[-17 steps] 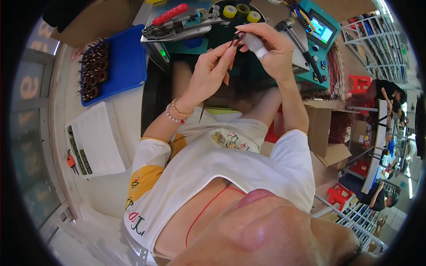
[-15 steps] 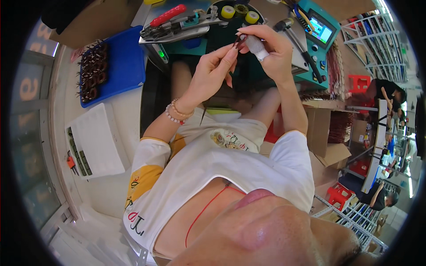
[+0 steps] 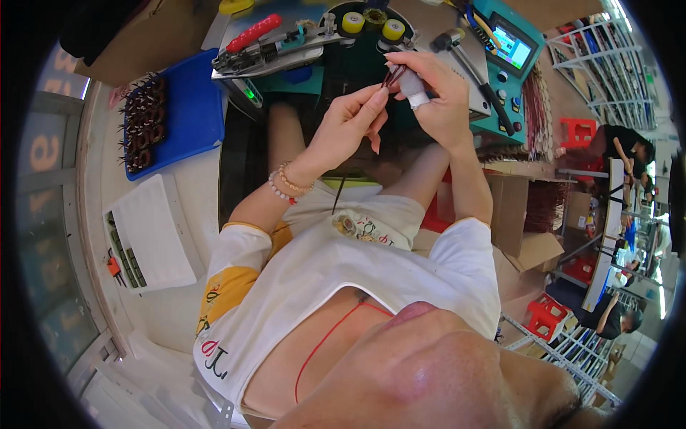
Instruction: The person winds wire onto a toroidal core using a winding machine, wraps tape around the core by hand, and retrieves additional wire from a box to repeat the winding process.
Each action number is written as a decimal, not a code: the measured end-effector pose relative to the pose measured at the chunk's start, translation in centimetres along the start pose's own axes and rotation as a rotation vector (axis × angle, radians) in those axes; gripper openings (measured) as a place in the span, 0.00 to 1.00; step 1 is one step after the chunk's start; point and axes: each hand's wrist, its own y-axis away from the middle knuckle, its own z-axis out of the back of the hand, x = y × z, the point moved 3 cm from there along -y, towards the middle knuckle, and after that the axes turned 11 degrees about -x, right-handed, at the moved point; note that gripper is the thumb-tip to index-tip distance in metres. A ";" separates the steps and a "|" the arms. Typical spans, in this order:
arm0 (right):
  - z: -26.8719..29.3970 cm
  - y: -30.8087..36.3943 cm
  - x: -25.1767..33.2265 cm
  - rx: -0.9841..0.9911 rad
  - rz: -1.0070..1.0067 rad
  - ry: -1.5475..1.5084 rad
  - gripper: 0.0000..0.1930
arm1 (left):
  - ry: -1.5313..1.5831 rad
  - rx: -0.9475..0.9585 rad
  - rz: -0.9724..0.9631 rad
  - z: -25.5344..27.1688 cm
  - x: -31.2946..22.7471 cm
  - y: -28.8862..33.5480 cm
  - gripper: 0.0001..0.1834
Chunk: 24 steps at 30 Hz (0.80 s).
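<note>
Dark reddish-brown wires (image 3: 391, 74) run between my two hands, in front of the bench machine. My left hand (image 3: 348, 129) is closed, thumb and forefinger pinching these wires near their middle. Opposite it, my right hand (image 3: 444, 96) curls its fingertips around the wires' upper end. A white wrapping (image 3: 413, 87) covers a digit of the right hand. Below the left hand hangs a thin dark strand (image 3: 339, 191); whether it belongs to the same wires I cannot tell. Whatever the wires attach to is hidden by my fingers.
A blue tray (image 3: 191, 118) at left bears rows of dark ring-shaped parts (image 3: 145, 129) with wire ends. Nearer lies a white tray (image 3: 158, 232). Ahead are a red-handled clamp (image 3: 254, 34), yellow rolls (image 3: 352, 23), a hammer (image 3: 475, 71) and a teal machine with screen (image 3: 511, 46).
My left hand has moved slightly right and up along the wires, closer to the right hand. More of the wires shows, fanned between the fingers. The whole view has shifted a little.
</note>
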 end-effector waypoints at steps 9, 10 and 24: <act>1.2 -2.8 0.9 -0.094 0.028 -0.054 0.27 | 0.112 0.007 -0.118 -1.6 -2.0 -2.6 0.16; 1.3 -2.7 0.6 -0.079 -0.035 -0.153 0.27 | 0.111 0.010 -0.123 -1.5 -1.9 -2.6 0.16; 1.6 -2.1 0.1 0.078 -0.093 -0.203 0.24 | 0.080 0.071 -0.051 -1.4 -0.9 -2.3 0.16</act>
